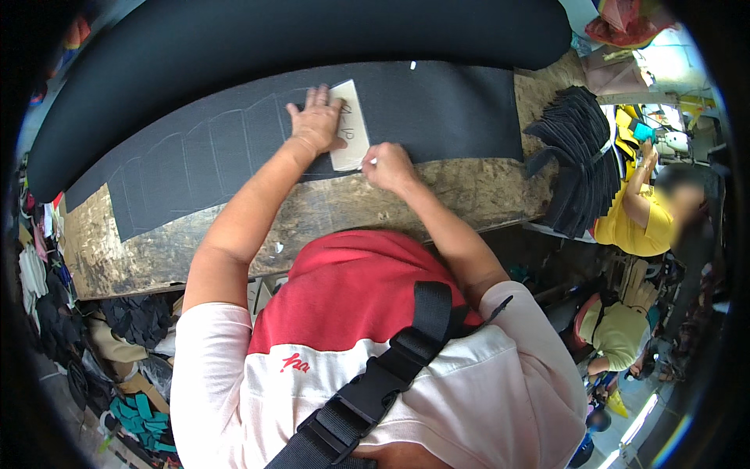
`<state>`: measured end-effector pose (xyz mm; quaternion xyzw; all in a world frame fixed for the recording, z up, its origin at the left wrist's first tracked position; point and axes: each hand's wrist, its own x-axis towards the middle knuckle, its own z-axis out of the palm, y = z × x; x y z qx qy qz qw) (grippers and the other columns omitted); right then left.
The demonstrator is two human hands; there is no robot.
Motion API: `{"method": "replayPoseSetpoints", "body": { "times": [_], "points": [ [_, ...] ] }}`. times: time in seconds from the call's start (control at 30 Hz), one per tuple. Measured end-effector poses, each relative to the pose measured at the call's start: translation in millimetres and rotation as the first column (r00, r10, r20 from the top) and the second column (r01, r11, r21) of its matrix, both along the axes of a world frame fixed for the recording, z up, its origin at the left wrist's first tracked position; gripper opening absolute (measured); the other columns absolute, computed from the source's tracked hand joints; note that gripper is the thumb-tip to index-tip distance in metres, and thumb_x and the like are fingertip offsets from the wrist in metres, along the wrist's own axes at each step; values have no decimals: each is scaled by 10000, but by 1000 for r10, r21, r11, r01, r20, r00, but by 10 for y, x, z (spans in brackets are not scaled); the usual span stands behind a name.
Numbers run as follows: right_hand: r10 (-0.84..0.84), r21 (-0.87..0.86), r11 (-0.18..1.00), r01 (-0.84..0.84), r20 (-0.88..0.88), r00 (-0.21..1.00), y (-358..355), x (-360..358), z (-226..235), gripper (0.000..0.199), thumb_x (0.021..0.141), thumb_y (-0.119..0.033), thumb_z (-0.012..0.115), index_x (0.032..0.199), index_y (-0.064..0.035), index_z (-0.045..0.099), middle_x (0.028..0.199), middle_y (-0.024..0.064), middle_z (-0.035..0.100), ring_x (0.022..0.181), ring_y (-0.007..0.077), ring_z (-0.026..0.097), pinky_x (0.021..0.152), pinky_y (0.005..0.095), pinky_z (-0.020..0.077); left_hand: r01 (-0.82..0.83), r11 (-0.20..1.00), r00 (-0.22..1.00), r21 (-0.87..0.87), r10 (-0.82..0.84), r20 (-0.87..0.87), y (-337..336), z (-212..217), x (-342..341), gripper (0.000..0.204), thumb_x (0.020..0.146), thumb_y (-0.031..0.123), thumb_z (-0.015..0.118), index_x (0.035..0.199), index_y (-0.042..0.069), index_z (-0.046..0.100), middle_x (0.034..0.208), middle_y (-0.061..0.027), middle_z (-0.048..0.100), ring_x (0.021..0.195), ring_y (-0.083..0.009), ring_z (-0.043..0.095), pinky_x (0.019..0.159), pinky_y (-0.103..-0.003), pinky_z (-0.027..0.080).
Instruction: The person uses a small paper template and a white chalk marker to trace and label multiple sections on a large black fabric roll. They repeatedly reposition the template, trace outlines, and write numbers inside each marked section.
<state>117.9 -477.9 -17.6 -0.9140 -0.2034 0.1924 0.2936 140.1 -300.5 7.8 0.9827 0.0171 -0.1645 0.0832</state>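
Dark fabric (445, 117) lies spread over a worn wooden table, with a row of pale traced outlines on its left part. A cream card template (353, 133) with handwriting on it rests on the fabric, to the right of those outlines. My left hand (316, 123) presses flat on the template's left side, fingers spread. At the template's lower right corner, my right hand (388, 167) is closed around a small white piece of chalk (367, 163), its tip near the card's edge. Another small white piece (412, 66) lies on the fabric near its far edge.
A thick dark fabric roll (312, 35) runs along the far side. Stacked dark cut pieces (570, 156) sit at the right end of the wooden table (469, 191). People work at the right, one in yellow (644, 219). Scraps (141, 418) lie at lower left.
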Motion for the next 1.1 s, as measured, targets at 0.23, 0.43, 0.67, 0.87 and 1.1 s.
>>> {"method": "replayPoseSetpoints", "body": {
  "times": [0.23,0.43,0.67,0.87,1.1],
  "points": [
    [-216,352,894,278,-205,955,-514,478,416,141,902,-72,547,963,-11,658,655,51,618,516,91,580,488,232,485,-110,961,952,-252,175,251,-29,256,188,528,634,103,778,1137,90,618,892,-154,662,820,-274,665,691,-319,532],
    [59,657,370,657,-722,689,-797,687,536,345,933,-232,558,1165,21,532,941,81,609,842,170,641,702,286,544,477,803,556,-358,39,830,-540,464,-278,193,647,7,739,821,77,691,759,-72,601,724,-227,602,631,-321,497],
    [-106,680,583,444,-478,872,-810,613,-284,444,785,125,599,1209,45,493,937,32,539,830,90,598,751,197,489,374,794,719,-480,79,691,-620,-29,-384,433,630,294,809,975,68,676,1003,-131,634,1021,-306,585,857,-385,475],
    [-191,645,665,377,-341,921,-562,480,-542,360,813,86,604,1159,65,508,846,44,584,753,75,604,674,201,487,45,979,963,-200,11,270,-405,-344,-170,839,682,608,650,1377,201,414,1453,-12,366,1394,-260,218,1013,-706,85],
    [-154,291,955,57,320,935,-373,1071,-155,197,842,-164,558,958,-39,657,792,219,648,724,379,641,673,436,514,25,989,986,-144,-1,165,-373,-367,-19,867,700,662,591,1424,261,336,1496,24,293,1415,-249,152,998,-738,13]
  ]
}}
